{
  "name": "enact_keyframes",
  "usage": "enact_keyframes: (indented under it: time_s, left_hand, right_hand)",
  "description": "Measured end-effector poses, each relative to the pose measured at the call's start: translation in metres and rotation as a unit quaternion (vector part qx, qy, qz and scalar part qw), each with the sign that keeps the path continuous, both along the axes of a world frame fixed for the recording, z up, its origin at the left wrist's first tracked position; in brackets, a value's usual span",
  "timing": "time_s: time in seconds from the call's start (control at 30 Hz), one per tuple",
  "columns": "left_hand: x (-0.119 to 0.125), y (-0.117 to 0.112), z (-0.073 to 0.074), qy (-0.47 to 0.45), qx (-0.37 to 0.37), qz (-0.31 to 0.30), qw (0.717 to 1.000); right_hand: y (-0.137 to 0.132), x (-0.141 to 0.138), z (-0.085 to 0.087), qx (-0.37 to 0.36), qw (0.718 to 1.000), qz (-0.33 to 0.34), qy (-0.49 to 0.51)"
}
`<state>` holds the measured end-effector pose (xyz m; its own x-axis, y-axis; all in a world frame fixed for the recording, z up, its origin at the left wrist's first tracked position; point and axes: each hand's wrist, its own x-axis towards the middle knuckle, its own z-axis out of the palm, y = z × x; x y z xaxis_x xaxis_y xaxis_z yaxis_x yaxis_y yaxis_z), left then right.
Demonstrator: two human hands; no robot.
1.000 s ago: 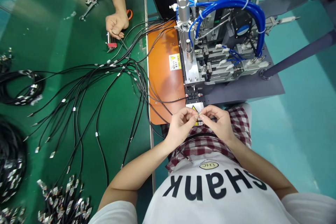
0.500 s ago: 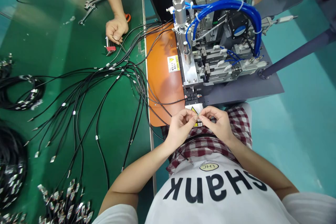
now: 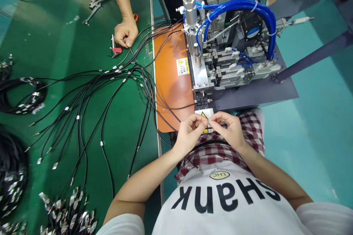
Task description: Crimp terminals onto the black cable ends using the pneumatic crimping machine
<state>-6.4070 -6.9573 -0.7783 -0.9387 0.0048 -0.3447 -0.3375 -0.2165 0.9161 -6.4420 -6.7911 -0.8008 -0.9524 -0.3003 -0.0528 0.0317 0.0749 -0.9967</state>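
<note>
My left hand (image 3: 191,130) and my right hand (image 3: 228,128) meet above my lap, fingertips pinched together. Between them is the tiny end of a black cable (image 3: 168,118), which runs across the orange panel to my left hand. Fingers hide most of that end. Just behind my fingertips is a white block with yellow warning labels (image 3: 203,114). Beyond it, another cable end rests in a small black fixture (image 3: 202,102) of the machine (image 3: 200,75). A cable tip (image 3: 199,169) lies loose by my shirt.
A co-worker's hand (image 3: 126,32) pinches a cable over the green table (image 3: 116,176). Black cables (image 3: 96,77) fan out there, with coils (image 3: 23,95) and a bundle of ends (image 3: 68,213) to the left. Wrenches (image 3: 95,7) lie behind. Blue air hoses (image 3: 242,5) arch over the machine.
My hands hold nearly the same pinch in the same place. The co-worker's hand has shifted slightly to the right.
</note>
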Motion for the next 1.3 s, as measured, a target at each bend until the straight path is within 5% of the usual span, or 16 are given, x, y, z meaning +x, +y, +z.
enact_keyframes:
  time_s: [0.83,1.3]
  left_hand:
    - [0.000,0.000,0.009,-0.006,0.000,-0.001,1.000]
    - [0.003,-0.002,0.010,0.004,0.020,-0.001,1.000]
  right_hand:
    - [0.002,-0.006,-0.001,-0.005,0.999,0.044,0.027]
    - [-0.010,0.009,-0.005,-0.035,0.999,0.001,-0.030]
